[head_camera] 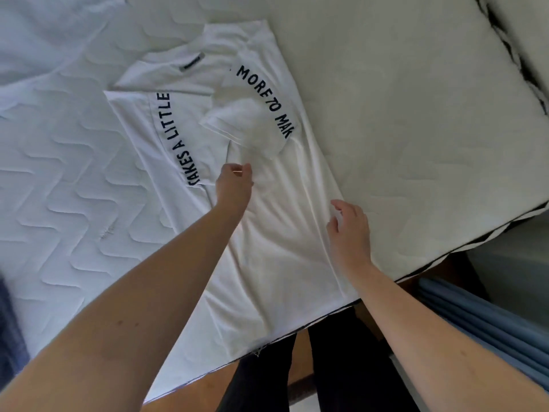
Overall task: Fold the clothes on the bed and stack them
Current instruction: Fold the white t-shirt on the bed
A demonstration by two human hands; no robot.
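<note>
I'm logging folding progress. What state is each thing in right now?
White T-shirt: flat on the bed, both sides folded inward, lettering showing, not yet folded lengthwise.
Sleeve: folded in over the shirt's middle.
Left hand: on the shirt's middle, fingers curled; a pinch cannot be confirmed.
Right hand: at the shirt's right edge, fingers loosely curled.
Mattress: bare quilted cover showing.

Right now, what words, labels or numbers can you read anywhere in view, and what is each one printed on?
"TAKES A LITTLE": black curved lettering on the left folded-in side of the white T-shirt; the first letter is partly cut off by the fold.
"MORE TO MAK": black curved lettering on its right folded-in side; the rest is hidden by the fold.
Neck label: a dark strip inside the collar, too small and blurred to read.
Nothing else readable on the mattress.
</note>
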